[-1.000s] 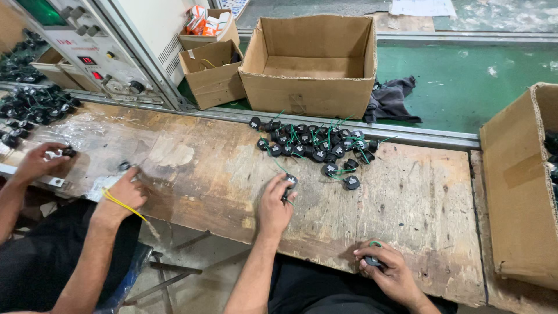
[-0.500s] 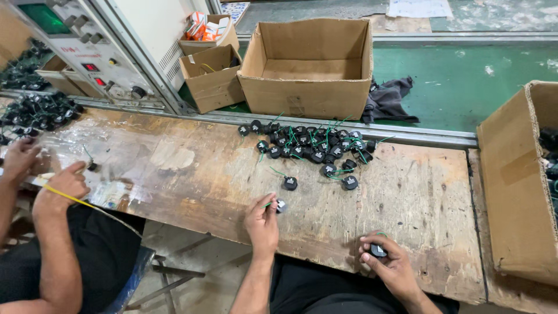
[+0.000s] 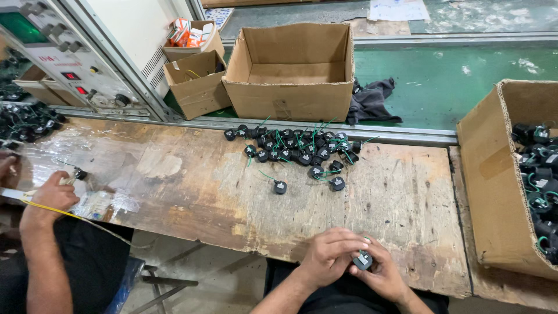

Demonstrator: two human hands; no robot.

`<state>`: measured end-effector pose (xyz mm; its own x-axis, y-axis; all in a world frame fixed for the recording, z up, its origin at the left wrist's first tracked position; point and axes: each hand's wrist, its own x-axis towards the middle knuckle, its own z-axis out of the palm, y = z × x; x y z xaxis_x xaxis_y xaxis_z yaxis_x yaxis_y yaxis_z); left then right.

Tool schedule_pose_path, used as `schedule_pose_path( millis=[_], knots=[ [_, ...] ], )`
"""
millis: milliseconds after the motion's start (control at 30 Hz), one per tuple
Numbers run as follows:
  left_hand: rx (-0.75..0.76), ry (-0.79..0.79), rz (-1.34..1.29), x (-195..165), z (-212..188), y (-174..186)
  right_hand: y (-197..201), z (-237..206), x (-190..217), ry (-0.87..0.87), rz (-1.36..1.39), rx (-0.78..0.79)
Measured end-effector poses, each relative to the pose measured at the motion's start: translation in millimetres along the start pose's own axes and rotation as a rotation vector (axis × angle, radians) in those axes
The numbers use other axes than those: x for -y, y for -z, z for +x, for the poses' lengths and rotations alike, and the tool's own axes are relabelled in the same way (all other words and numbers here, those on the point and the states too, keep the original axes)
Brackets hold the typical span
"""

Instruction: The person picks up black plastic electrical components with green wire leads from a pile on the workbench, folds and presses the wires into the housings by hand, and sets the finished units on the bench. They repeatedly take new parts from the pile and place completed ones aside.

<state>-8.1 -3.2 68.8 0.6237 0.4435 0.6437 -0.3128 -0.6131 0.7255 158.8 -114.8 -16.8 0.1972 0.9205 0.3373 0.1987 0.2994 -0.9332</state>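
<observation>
we have both hands at the near edge of the wooden tabletop (image 3: 192,192). left hand (image 3: 330,256) and right hand (image 3: 381,274) meet, fingers closed together around one small black round part (image 3: 362,260). more such parts in a heap (image 3: 299,152) well ahead. a co-worker's hand (image 3: 52,195) rests far left.

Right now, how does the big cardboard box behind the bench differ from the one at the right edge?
The big box behind the bench looks empty; the right-hand box holds black parts with green wires. The big box stands on the green surface, fully in view; the right-hand one sits at the wooden bench's end, cut off by the frame. Both are open brown cardboard.
</observation>
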Motion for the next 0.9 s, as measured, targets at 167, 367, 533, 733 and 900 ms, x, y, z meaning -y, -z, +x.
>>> schedule_pose_path(
  millis=[167, 367, 533, 733, 900],
  knots=[
    [0.035, 0.007, -0.057, 11, -19, 10, -10, 5, 10, 0.007, -0.111, -0.080],
    [-0.188, 0.596, -0.546, 23, -39, -26, -13, 4, 15, 0.062, -0.316, -0.037],
    [-0.257, 0.067, 0.083, 42, -38, 9, -3, 0, 13, 0.078, -0.118, -0.089],
    [-0.813, 0.311, 0.349, 86, -11, 95, -1, 1, 15, -0.060, 0.159, -0.051],
    [-0.339, 0.564, 0.685, 109, 0, 92, -3, 4, 20, 0.096, -0.084, 0.086]
  ],
)
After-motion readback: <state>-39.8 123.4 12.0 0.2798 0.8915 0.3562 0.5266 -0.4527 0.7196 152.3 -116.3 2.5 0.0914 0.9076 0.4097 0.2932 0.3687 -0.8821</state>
